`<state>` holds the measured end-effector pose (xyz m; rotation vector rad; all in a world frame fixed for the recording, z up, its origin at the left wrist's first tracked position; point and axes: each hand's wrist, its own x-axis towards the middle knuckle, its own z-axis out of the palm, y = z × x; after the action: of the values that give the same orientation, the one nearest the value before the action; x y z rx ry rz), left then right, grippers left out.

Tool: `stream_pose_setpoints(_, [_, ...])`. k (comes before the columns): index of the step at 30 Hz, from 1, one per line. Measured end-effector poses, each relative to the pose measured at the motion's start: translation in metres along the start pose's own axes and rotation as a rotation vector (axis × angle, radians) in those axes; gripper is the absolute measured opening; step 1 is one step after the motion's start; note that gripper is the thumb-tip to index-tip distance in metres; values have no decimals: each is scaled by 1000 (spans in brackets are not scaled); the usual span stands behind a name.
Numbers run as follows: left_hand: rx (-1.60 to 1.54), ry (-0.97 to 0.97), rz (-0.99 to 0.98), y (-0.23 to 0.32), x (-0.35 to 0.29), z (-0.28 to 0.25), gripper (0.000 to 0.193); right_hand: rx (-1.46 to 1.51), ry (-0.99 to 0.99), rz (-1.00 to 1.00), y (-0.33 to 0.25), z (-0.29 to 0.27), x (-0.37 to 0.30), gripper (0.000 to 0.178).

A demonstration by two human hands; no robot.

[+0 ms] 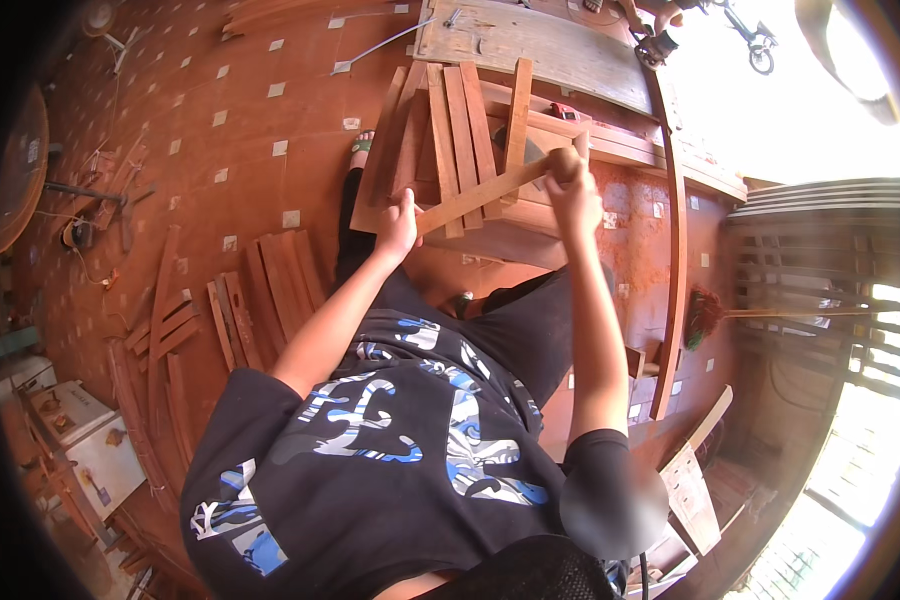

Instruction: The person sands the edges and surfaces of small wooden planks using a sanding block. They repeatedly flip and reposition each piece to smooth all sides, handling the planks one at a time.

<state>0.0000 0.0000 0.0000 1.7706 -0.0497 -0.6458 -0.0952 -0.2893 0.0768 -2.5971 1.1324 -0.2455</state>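
Both of my hands are on a narrow wooden strip [482,196], held slantwise above a wooden work surface. My left hand [398,230] is closed round its near left end. My right hand [576,200] is closed at the far right end, where a roundish brown shape [562,163] shows at the fingers, too blurred to name. Beneath and beyond the strip lie several reddish-brown wooden slats [440,130], side by side and pointing away from me. One lighter slat [518,115] sits slightly apart on their right.
A long plank bench [540,50] stands at the far side, with a long beam [673,270] on the right. More slats [280,270] lie on the tiled floor [270,130] to the left. A broom [705,315] is at the right, and a white box [95,455] at lower left.
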Motion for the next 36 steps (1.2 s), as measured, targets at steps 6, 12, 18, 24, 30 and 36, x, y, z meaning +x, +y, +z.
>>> stream_pose_setpoints(6, [18,11,28,3,6,-2,68,131,90,-108,-16,25,-32,69])
stream_pose_setpoints(12, [-137,-2,32,-12,10,-8,59,258,-163,-452,-105,31,-153,75])
stream_pose_setpoints(18, [55,-38,92,-6,19,-18,55,226,4,-461,-82,23,-110,56])
stream_pose_setpoints(24, [114,-39,124,-4,16,-17,53,93,81,60,2,-1,13,53])
stream_pose_setpoints(30, [80,6,63,-2,17,-13,57,105,207,-160,-29,32,-26,66])
stream_pose_setpoints(36, [-26,15,116,-20,26,-17,65,329,-102,-420,-118,38,-145,69])
